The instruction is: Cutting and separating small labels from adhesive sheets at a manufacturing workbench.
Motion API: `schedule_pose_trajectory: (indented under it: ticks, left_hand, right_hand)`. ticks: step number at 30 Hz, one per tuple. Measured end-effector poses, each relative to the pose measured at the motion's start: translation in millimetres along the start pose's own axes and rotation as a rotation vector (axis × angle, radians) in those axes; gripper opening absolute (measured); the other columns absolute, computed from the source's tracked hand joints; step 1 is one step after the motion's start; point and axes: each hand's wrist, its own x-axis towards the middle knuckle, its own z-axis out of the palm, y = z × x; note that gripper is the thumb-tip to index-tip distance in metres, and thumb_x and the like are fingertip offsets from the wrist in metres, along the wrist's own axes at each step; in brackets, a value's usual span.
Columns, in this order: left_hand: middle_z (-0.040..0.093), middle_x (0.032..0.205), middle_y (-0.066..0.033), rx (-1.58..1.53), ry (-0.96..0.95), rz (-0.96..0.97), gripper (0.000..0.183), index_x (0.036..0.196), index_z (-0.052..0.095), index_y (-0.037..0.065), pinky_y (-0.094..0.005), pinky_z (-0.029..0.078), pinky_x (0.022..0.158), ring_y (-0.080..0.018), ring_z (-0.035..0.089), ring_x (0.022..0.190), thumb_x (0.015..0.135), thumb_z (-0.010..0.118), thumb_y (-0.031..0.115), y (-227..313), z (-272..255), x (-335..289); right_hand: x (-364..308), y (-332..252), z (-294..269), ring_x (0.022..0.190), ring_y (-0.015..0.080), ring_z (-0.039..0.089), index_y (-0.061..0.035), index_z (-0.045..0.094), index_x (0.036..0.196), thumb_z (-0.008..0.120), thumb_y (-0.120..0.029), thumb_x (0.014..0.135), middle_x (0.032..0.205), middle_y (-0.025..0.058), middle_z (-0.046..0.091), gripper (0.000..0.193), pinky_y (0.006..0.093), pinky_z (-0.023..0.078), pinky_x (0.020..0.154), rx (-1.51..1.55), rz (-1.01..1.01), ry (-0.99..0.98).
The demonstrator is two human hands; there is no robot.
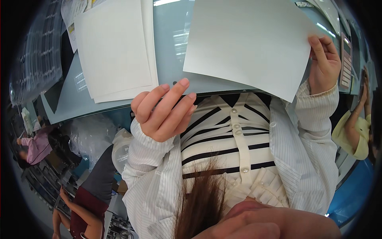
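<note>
A large white sheet (246,44) is held up over the glass-topped table (169,47), its near edge curving down at the right. My right hand (324,63) pinches its right edge between thumb and fingers. By the table's front edge, my left hand (165,109) is raised with its fingers apart and nothing in them. Beyond it to the left lies a pile of white sheets (113,47), slightly out of line with one another. The left hand touches neither the pile nor the held sheet.
Stacked clear plastic pieces (38,51) stand at the far left. A pinkish calculator (346,59) lies at the right, beyond my right hand. Clear plastic bags (93,135) hang or lie below the table's left front. Other people (89,203) are nearby on both sides.
</note>
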Motion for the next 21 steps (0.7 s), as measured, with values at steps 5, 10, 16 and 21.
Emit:
schedule_pose_trajectory:
  ticks: [5,10,16,21]
  left_hand:
    - [0.074,0.104,0.0017,-0.005,0.025,0.070,0.011,0.088,0.075,0.016,-0.0251,0.040,0.078,-0.0147,0.056,0.094,0.086,0.069,0.025,-4,6,-1]
    - [0.075,0.100,0.0016,-0.021,0.064,0.081,0.015,0.084,0.076,0.015,-0.0242,0.040,0.077,-0.0133,0.056,0.092,0.089,0.067,0.027,-6,11,-2]
    - [0.075,0.100,0.0033,0.016,0.034,0.061,0.020,0.086,0.077,0.015,-0.0235,0.039,0.079,-0.0124,0.055,0.093,0.091,0.064,0.030,-4,9,0]
    - [0.074,0.101,0.0048,0.051,-0.004,0.052,0.022,0.089,0.077,0.017,-0.0231,0.038,0.080,-0.0118,0.054,0.094,0.093,0.062,0.032,-2,8,1]
  right_hand:
    - [-1,3,-5,0.083,0.0105,0.065,-0.0040,0.066,0.106,0.072,-0.011,0.089,0.094,0.0040,0.071,0.020,0.0224,0.048,0.075,0.023,0.014,0.001]
    - [-2,1,3,0.075,0.0114,0.060,-0.0011,0.066,0.101,0.077,-0.011,0.085,0.090,0.0065,0.070,0.022,0.0224,0.044,0.069,0.029,0.015,0.072]
    - [0,3,-11,0.090,0.0142,0.067,-0.0029,0.064,0.108,0.070,-0.007,0.089,0.100,0.0072,0.071,0.020,0.0249,0.050,0.079,0.037,0.015,-0.004]
    - [-2,2,-5,0.084,0.0128,0.064,-0.0015,0.064,0.106,0.073,-0.007,0.088,0.096,0.0073,0.071,0.021,0.0241,0.047,0.074,0.051,0.019,0.032]
